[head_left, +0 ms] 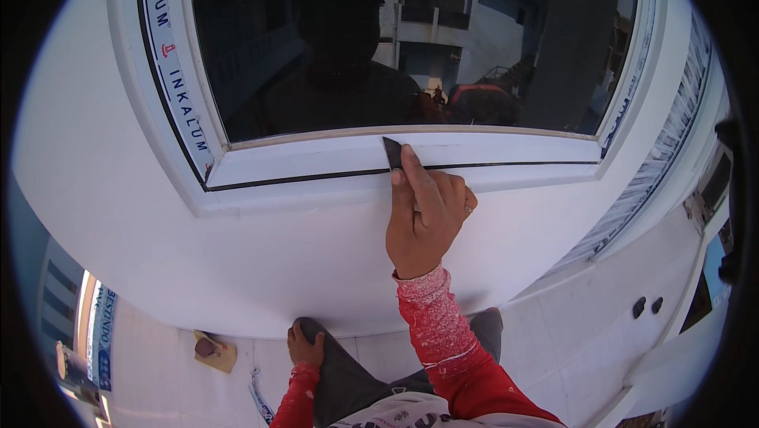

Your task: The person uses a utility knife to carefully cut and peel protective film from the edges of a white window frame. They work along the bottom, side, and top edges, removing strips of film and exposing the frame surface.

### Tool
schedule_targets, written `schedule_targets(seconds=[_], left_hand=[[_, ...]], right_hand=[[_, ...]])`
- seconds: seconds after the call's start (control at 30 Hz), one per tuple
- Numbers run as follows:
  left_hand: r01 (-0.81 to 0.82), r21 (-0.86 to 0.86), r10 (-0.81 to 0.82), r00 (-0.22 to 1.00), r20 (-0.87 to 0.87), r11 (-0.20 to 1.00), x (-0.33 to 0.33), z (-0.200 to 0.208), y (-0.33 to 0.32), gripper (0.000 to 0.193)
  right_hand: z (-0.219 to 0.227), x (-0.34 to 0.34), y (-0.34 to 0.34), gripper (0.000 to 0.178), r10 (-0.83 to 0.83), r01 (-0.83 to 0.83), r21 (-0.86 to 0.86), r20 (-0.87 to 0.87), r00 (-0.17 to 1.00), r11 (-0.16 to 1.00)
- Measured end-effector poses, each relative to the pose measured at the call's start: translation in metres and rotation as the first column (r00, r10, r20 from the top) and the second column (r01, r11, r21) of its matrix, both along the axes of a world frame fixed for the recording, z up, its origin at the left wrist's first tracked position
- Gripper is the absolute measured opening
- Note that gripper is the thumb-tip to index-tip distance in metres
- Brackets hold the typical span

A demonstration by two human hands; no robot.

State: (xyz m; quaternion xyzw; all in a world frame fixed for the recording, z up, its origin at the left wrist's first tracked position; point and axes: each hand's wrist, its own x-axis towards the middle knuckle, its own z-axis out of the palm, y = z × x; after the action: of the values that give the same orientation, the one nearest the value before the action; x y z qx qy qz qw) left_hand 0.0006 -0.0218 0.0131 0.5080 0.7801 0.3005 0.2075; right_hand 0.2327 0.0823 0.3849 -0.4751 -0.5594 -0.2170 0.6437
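Observation:
Between the thumb and fingers of my right hand (423, 218) is a small dark flat blade-like piece (393, 153) with a slanted, pointed tip. Its tip reaches up over the white lower window frame (316, 156), close to the bottom edge of the dark glass (277, 104). A thin black line (308, 177) runs along the frame and passes behind the piece. Down at my knee, my left hand (306, 346) rests on the grey trousers with its thumb apart from the fingers, holding nothing.
Printed protective film (172, 64) covers the frame's left side. Below the window is a smooth white wall (300, 254). On the pale tiled floor lie a yellowish cloth or paper with a brown lump (215, 351), a film strip (259, 396) and dark sandals (639, 307) at right.

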Motion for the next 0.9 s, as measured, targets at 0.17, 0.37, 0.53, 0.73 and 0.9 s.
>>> schedule_targets(seconds=[0.17,0.37,0.53,0.73,0.9], left_hand=[[0.001,0.026,-0.002,1.0,0.028,1.0,-0.002,-0.004,-0.001,0.079],[-0.02,-0.008,0.021,0.999,0.042,1.0,-0.007,-0.013,-0.001,0.084],[-0.008,-0.067,0.008,1.0,0.0,0.998,-0.013,-0.025,-0.005,0.085],[0.084,-0.17,-0.124,0.962,-0.241,0.982,0.01,0.008,-0.037,0.085],[0.441,0.33,-0.48,0.876,0.043,0.835,0.004,0.154,-0.044,0.059]], right_hand=[[0.006,0.003,-0.002,0.032,0.022,-0.017,0.076,-0.069,0.997,0.997],[0.0,0.015,-0.002,0.029,0.019,-0.011,0.032,-0.257,0.966,0.999],[0.004,-0.073,-0.003,0.025,0.032,-0.037,0.045,0.088,0.996,0.998],[0.013,-0.144,-0.011,0.029,0.273,-0.291,0.084,0.182,0.945,0.953],[-0.054,-0.069,-0.052,0.029,0.528,-0.527,-0.059,0.013,0.849,0.848]])
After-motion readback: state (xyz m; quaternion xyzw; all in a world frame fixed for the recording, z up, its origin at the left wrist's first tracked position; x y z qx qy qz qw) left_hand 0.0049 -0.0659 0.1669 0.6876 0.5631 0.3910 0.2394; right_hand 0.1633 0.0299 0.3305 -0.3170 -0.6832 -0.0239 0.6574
